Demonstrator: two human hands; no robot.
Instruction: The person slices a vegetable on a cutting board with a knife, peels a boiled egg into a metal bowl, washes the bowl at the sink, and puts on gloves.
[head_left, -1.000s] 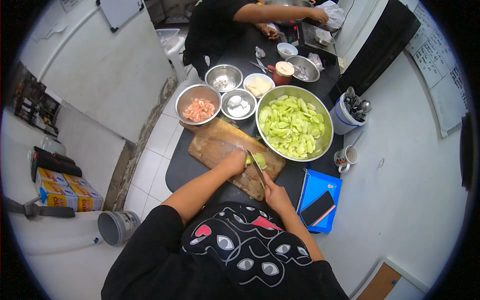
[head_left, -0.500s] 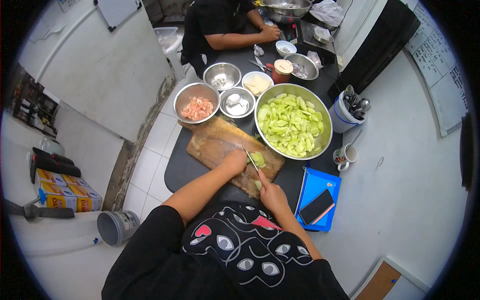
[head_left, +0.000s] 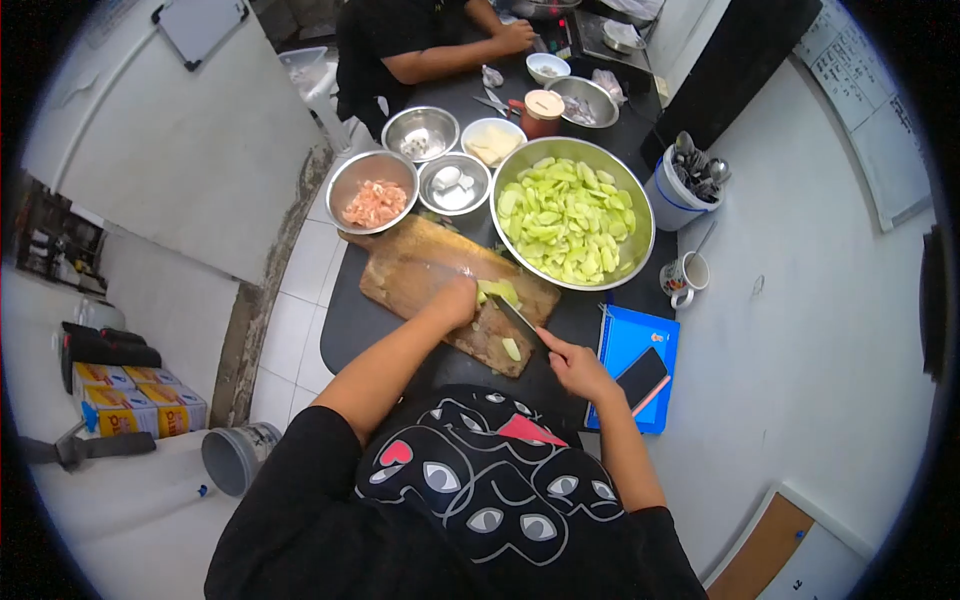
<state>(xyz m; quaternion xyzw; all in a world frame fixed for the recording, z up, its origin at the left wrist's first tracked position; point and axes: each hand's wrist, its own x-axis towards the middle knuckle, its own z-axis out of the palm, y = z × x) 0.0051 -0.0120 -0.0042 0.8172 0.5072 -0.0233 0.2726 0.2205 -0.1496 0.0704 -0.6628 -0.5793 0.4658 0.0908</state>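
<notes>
Green vegetable (head_left: 497, 289), left hand (head_left: 457, 301) touching, right (head_left: 578, 370) apart

Near-left corner: bare desk (head_left: 340, 335) beside the cutting board (head_left: 400, 265).
Beyond the board: large bowl (head_left: 641, 240) and pink-filled bowl (head_left: 372, 167) block.
Right edge: blue folder (head_left: 630, 330) and mug (head_left: 681, 277) obstruct.

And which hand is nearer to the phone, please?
Right. The right hand is just left of the phone; the left hand is farther left, over the cutting board.
</notes>
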